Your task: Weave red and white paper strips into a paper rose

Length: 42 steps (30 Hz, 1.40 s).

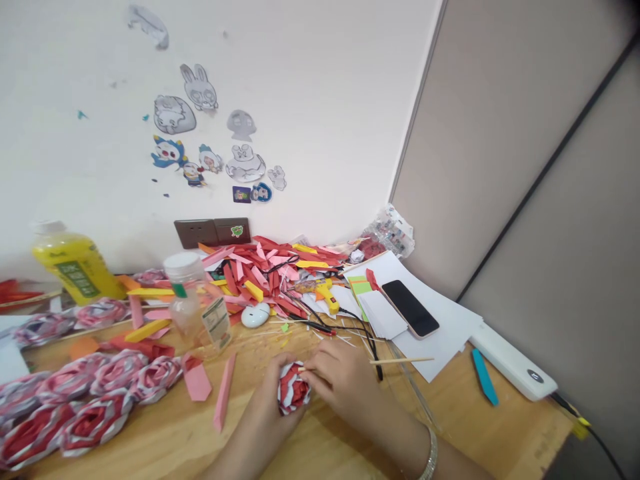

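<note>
My left hand (267,403) is wrapped round a red and white paper rose (294,390), holding it just above the table. In my right hand (347,380) a thin wooden stick (404,361) is pinched. One end of it meets the top of the rose, and the other sticks out to the right past my knuckles. To the left of my hands lie a folded pink paper strip (225,392) and a wider pink piece (197,381). Finished paper roses (97,420) in red, pink and white sit in rows at the left.
Behind my hands are a heap of folded paper strips (240,267), a yellow glue gun (326,295) with its cable, and a white earbud case (255,315). A clear jar (187,307) and a yellow bottle (77,263) stand left. A phone (410,308) and white power strip (515,363) lie right.
</note>
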Each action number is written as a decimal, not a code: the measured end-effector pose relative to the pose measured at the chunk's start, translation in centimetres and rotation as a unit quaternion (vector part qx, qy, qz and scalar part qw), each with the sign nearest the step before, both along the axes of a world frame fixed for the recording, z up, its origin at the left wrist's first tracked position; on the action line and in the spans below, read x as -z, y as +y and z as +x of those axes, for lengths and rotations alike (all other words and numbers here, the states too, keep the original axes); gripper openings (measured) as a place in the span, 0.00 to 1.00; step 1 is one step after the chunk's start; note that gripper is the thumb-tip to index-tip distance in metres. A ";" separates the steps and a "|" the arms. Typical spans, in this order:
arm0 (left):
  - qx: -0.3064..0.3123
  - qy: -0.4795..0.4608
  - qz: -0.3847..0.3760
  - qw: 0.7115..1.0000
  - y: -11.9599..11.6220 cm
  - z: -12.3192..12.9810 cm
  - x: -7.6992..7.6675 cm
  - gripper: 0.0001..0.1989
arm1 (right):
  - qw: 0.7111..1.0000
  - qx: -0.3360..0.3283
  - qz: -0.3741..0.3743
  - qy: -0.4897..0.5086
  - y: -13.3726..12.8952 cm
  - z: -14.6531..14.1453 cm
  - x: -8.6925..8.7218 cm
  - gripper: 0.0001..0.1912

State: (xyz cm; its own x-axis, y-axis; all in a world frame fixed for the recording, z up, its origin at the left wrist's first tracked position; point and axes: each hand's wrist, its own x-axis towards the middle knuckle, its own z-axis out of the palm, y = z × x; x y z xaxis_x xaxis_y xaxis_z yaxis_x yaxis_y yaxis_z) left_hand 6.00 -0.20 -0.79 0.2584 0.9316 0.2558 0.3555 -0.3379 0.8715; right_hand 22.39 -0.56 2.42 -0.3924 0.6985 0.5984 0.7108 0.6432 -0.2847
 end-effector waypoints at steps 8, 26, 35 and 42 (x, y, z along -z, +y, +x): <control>0.019 0.030 -0.007 0.999 -0.1 0.2 -0.5 0.17 | 1.000 0.001 0.027 0.007 -0.1 -0.3 -0.3 0.12; 0.013 0.039 -0.009 0.999 -0.7 0.3 -1.4 0.16 | 0.987 -0.023 0.106 -0.118 0.5 0.3 0.2 0.13; 0.014 0.027 -0.005 1.000 -0.7 0.3 -0.9 0.17 | 0.990 -0.002 0.052 -0.128 0.5 0.2 1.0 0.07; 0.017 0.015 -0.007 1.000 -0.7 0.4 -1.4 0.15 | 0.998 0.003 0.004 -0.068 0.1 0.2 -0.2 0.05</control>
State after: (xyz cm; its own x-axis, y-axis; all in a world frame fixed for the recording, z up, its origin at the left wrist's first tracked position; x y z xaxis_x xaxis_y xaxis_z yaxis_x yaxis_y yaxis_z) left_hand 6.40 -0.91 0.65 0.2969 0.9259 0.2338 0.3705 -0.3373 0.8654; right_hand 22.58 -0.44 2.65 -0.4667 0.6967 0.5447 0.7464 0.6407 -0.1799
